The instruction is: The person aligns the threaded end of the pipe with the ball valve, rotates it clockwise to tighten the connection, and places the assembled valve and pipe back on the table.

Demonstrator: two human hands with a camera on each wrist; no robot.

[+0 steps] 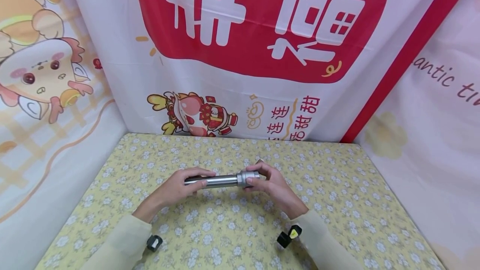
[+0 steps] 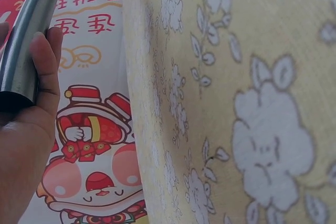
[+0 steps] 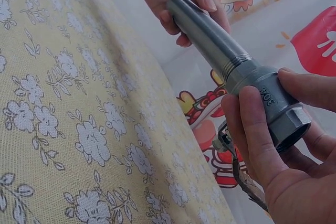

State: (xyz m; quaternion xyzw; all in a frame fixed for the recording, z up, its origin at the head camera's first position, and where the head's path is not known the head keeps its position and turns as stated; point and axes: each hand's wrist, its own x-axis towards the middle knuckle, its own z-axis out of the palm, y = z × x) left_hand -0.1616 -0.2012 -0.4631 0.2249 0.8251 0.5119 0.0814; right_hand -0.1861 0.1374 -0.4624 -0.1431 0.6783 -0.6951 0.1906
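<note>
A steel pipe [image 1: 223, 181] is held level over the table, with a ball valve [image 1: 244, 178] on its right end. My left hand [image 1: 174, 186] grips the pipe's free left end, thumb along its near side. Around the valve body curl the fingers of my right hand [image 1: 275, 186]. In the right wrist view the valve [image 3: 265, 95] shows raised "304" marking, a hexagonal open end and a lever handle [image 3: 241, 174] hanging below. Several threads [image 3: 236, 65] of the pipe show just outside the valve. The left wrist view shows the pipe's open end [image 2: 16, 100] by my left palm.
A yellow flowered cloth [image 1: 225, 228] covers the table beneath both hands. Printed fabric walls stand behind [image 1: 120, 74] and at both sides. A small black device [image 1: 153, 243] is on the left sleeve, and another [image 1: 288, 236] is on the right.
</note>
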